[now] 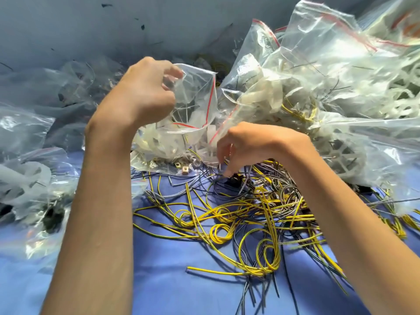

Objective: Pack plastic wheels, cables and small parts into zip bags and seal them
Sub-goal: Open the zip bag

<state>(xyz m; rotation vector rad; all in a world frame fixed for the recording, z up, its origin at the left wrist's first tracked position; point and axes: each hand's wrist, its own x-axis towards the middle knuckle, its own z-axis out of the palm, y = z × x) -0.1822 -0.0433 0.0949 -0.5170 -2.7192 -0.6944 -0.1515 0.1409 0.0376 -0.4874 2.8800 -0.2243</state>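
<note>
Head view, zip bag [195, 98] between hands [145, 92] [247, 144]

Left hand [145, 92], raised at upper centre, pinches a zip bag [200, 87] with curled fingers. Right hand [250, 146], lower and right of it, points bunched fingers downward.

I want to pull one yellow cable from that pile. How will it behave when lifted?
Probably floppy: the yellow cables lie in loose curls on the blue cloth. Likely to snag, since they cross and loop through grey cables. Probably light, being thin.
</note>
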